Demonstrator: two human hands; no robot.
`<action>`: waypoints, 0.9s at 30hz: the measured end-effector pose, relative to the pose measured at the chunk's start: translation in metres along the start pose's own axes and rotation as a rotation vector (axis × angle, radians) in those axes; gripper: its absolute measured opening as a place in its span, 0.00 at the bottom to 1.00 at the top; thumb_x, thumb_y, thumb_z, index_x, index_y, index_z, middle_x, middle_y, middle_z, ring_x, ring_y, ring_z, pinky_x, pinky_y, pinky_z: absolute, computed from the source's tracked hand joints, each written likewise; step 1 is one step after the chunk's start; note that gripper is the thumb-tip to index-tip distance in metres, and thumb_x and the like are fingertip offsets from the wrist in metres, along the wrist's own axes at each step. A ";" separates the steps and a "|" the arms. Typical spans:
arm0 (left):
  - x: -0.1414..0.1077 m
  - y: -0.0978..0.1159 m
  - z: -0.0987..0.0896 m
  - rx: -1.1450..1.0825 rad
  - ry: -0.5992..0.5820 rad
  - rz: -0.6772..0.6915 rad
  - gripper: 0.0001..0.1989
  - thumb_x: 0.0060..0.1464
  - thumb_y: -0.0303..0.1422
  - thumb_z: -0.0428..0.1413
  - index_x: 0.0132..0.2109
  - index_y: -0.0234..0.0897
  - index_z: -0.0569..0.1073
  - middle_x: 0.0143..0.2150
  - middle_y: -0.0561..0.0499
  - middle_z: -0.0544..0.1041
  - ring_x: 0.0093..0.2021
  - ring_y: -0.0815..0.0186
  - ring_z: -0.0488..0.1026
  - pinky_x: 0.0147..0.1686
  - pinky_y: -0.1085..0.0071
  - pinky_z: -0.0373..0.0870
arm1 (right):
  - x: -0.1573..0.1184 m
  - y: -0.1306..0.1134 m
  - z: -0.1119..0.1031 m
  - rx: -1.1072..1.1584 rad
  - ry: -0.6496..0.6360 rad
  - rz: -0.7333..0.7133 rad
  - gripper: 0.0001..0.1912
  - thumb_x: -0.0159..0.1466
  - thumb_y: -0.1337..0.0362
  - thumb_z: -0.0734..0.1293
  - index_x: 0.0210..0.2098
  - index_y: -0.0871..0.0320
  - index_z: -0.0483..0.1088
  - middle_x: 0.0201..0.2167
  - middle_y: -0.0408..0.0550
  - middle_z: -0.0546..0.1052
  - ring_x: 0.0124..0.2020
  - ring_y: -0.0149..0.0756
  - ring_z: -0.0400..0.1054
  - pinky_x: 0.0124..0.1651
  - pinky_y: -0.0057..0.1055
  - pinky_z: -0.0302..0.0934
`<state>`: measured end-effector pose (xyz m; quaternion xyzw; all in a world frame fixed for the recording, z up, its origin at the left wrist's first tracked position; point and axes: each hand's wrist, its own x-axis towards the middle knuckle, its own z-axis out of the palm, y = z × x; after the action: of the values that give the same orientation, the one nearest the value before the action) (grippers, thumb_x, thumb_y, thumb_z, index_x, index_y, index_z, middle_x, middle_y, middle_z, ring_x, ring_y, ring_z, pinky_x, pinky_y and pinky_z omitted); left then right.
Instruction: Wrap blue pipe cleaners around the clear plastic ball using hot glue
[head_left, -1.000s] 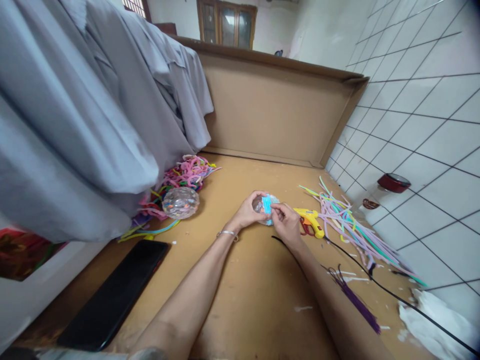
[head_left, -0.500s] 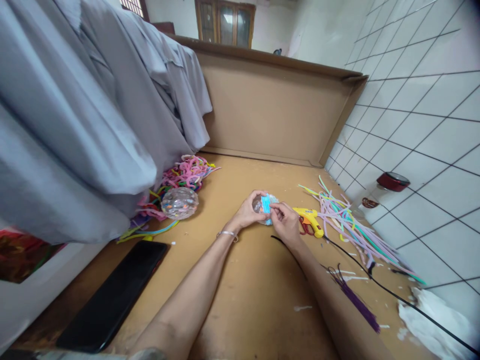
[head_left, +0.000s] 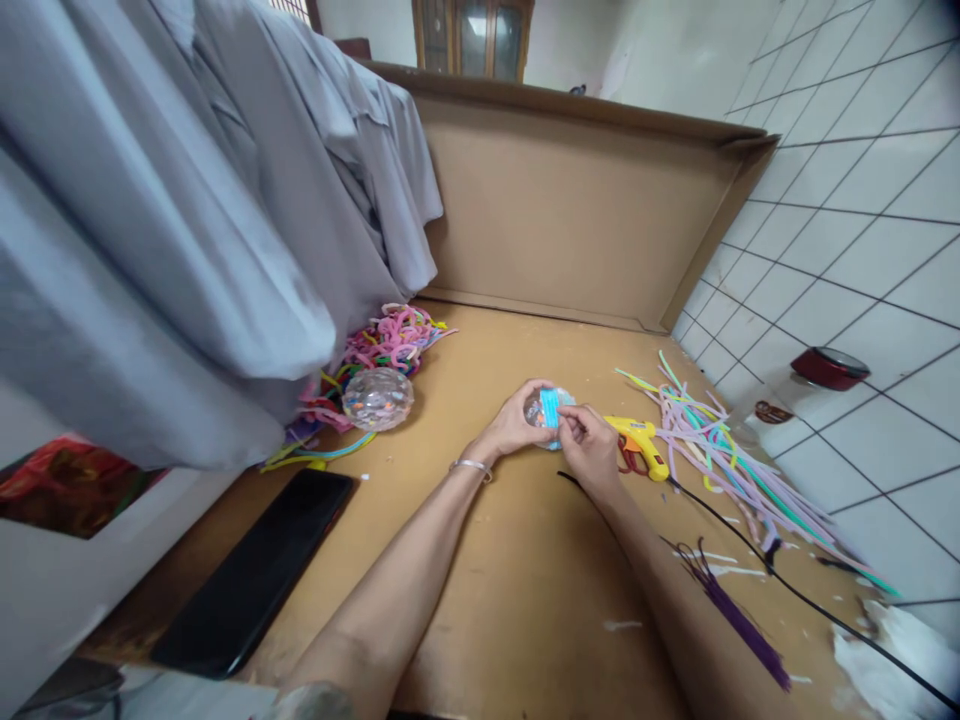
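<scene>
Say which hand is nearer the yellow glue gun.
Right. The right hand is just left of the yellow glue gun, its fingers at the blue-striped ball; the left hand is farther left, holding that ball.

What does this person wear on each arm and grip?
The left grip and right grip are ungloved. A silver bangle circles the left wrist. The forearms look bare; a greyish patch, perhaps a sleeve, shows at the frame's lower edge.
</scene>
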<state>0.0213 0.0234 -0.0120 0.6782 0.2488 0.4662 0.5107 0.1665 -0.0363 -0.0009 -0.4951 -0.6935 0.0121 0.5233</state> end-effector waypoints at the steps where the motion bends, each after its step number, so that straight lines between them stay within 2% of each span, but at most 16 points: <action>1: 0.000 -0.001 0.001 -0.001 0.004 -0.001 0.36 0.35 0.31 0.67 0.55 0.38 0.66 0.55 0.45 0.70 0.54 0.57 0.70 0.55 0.65 0.66 | 0.000 0.000 0.000 -0.002 0.001 -0.001 0.08 0.60 0.67 0.62 0.35 0.56 0.73 0.24 0.42 0.72 0.23 0.30 0.63 0.29 0.27 0.61; 9: 0.001 -0.005 0.003 0.061 0.018 0.049 0.35 0.34 0.29 0.68 0.53 0.39 0.68 0.56 0.44 0.67 0.56 0.56 0.68 0.56 0.65 0.66 | 0.002 -0.005 -0.001 -0.015 0.016 0.000 0.07 0.59 0.67 0.62 0.33 0.56 0.73 0.24 0.42 0.72 0.22 0.30 0.63 0.28 0.28 0.61; 16: -0.001 0.000 0.007 -0.006 0.043 -0.016 0.36 0.34 0.26 0.66 0.53 0.38 0.64 0.53 0.46 0.70 0.48 0.63 0.71 0.50 0.69 0.68 | 0.001 -0.002 0.000 -0.006 0.024 0.000 0.07 0.60 0.66 0.62 0.33 0.56 0.73 0.23 0.42 0.71 0.23 0.30 0.63 0.28 0.28 0.61; 27: 0.001 -0.007 0.005 0.019 0.036 0.049 0.35 0.34 0.26 0.65 0.53 0.38 0.64 0.54 0.46 0.70 0.52 0.60 0.70 0.53 0.66 0.67 | 0.001 0.000 0.000 0.010 0.009 0.016 0.08 0.58 0.67 0.62 0.33 0.55 0.72 0.25 0.42 0.72 0.24 0.30 0.64 0.29 0.28 0.61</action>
<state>0.0275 0.0241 -0.0182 0.6805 0.2455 0.4883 0.4881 0.1662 -0.0356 -0.0004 -0.4981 -0.6872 0.0174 0.5285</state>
